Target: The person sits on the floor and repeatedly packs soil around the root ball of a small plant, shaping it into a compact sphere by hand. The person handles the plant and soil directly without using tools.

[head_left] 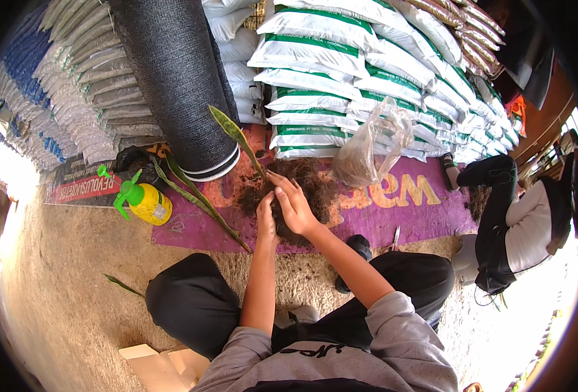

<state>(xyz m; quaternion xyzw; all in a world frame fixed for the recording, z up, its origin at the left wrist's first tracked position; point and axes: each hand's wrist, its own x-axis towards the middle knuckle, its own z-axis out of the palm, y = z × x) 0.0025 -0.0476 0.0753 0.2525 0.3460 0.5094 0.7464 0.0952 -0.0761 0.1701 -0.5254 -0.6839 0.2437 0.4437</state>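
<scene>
Both my hands are cupped together over a dark heap of soil point(312, 179) on the purple banner. My left hand point(266, 219) presses against the near left side of a dark soil clump point(280, 222). Its other side is covered by my right hand point(291, 201), with fingers stretched side by side toward the leaf's foot. A long green snake plant leaf point(231, 132) rises from just beyond my fingertips, leaning to the left. The palms and the leaf's lower end are hidden. Further long leaves point(200, 199) lie left of the heap.
A yellow spray bottle point(150, 204) with a green top stands at left. Behind are a black mesh roll point(171, 72), stacked white-and-green sacks point(312, 81) and a clear plastic bag point(370, 147). Scissors point(395, 238) lie near my right knee. Another person point(524, 219) sits at right.
</scene>
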